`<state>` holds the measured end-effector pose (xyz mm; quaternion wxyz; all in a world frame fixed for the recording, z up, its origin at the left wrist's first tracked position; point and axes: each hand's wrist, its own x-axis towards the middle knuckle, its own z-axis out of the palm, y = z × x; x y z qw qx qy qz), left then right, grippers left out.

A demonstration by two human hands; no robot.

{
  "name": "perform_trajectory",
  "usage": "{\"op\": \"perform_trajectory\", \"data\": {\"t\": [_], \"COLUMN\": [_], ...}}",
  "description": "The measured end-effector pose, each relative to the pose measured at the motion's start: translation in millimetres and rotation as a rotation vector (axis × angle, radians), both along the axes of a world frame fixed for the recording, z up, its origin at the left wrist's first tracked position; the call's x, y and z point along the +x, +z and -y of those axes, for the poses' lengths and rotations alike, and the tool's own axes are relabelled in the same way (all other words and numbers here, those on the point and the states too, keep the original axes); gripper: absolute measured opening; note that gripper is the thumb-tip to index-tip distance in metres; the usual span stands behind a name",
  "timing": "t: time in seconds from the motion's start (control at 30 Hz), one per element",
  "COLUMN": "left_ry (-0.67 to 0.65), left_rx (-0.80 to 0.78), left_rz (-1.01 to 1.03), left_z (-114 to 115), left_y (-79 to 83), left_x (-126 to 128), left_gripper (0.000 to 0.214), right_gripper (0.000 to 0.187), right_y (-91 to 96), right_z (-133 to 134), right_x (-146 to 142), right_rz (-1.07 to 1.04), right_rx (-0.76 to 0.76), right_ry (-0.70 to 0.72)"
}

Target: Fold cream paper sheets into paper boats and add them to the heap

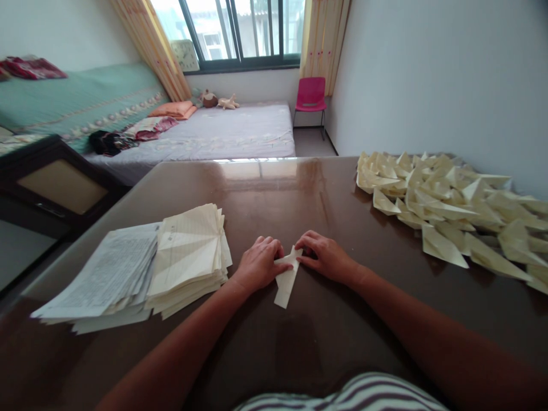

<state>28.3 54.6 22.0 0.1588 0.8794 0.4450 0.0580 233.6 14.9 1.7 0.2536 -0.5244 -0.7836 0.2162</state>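
A small strip of cream paper (287, 285), folded narrow, lies at the middle of the brown table (274, 222). On its upper left side my left hand (262, 260) pinches it, with the thumb laid across the paper. From the upper right my right hand (322, 256) grips its edge between thumb and curled fingers. The paper's lower end sticks out toward me. Left of my hands rests a stack of cream sheets (186, 251) with crease lines on top. A heap of folded paper pieces (432, 197) covers the table's right side.
Printed white sheets (107, 274) lie beside the cream stack, partly under it. Beyond the table stands a bed (240, 131) with a pink chair (311, 94) near it. A dark cabinet (60, 188) is at the left, and a wall (428, 85) borders the right.
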Motion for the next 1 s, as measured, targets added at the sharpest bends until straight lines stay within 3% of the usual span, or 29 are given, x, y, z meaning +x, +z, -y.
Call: {"op": "perform_trajectory", "data": {"t": [0.13,0.37,0.57,0.77,1.0], "left_ry": [0.032,0.016,0.011,0.056,-0.114], "left_rx": [-0.134,-0.29,-0.229,-0.09,0.147], "left_rz": [0.087,0.523,0.557,0.506,0.433], "left_z": [-3,-7,-1,3,4], "left_y": [-4.6,-14.7,-15.3,-11.9,-12.4], "left_x": [1,0,3,4,2], "left_gripper": [0.021,0.013,0.01,0.008,0.014], "right_gripper": [0.016,0.019,0.02,0.02,0.026], "right_y": [-3.9,-0.4,0.0,-2.1,4.1], "right_z": [-2,-5,-7,-7,-1], "right_x": [3,6,9,9,3], "right_rz": [-0.052,-0.244,-0.303,-0.227,0.091], "right_rx": [-0.012,-0.079,-0.143,-0.105,0.196], "right_ry": [0.027,-0.017,-0.034,0.07,0.091]}}
